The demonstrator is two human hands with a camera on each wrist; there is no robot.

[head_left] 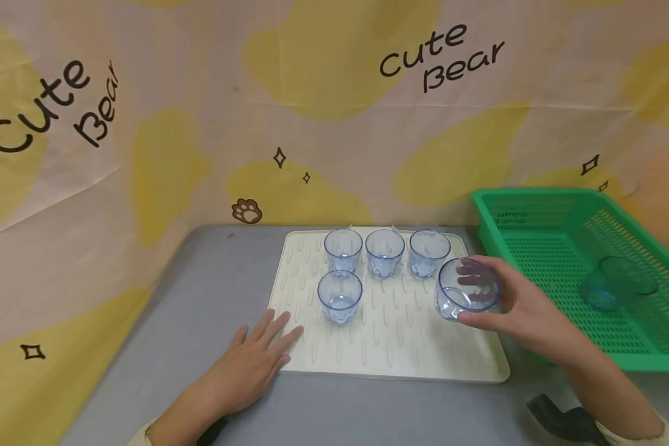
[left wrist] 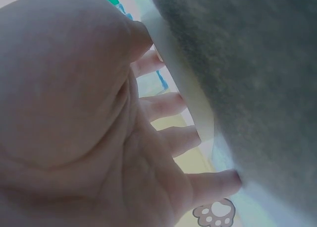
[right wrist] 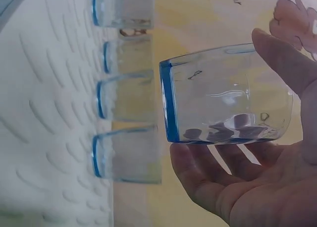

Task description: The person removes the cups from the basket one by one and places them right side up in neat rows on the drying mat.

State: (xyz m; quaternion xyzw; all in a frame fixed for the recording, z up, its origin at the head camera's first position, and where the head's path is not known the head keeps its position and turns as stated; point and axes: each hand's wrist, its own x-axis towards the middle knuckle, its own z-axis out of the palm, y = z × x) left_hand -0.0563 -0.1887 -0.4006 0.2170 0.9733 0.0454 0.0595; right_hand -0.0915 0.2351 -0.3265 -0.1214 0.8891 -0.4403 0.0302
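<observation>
My right hand (head_left: pixel 526 310) grips a clear bluish drinking glass (head_left: pixel 451 294), thumb on one side and fingers on the other. In the right wrist view the held glass (right wrist: pixel 223 98) hangs above the white ridged mat (right wrist: pixel 49 138), apart from it. Several like glasses stand upright on the mat: three in a back row, among them a middle glass (head_left: pixel 385 253), and one front glass (head_left: pixel 340 297) at the left. Fingers spread, my left hand (head_left: pixel 251 365) rests at the mat's left front edge, holding nothing; the left wrist view shows its palm (left wrist: pixel 74 113).
A green plastic basket (head_left: pixel 557 248) stands right of the mat, with glass (head_left: pixel 602 288) lying inside it. The grey table (head_left: pixel 201 279) runs up to a patterned cloth (head_left: pixel 334 124) at the back and left. A black object (head_left: pixel 557 415) is beneath my right forearm.
</observation>
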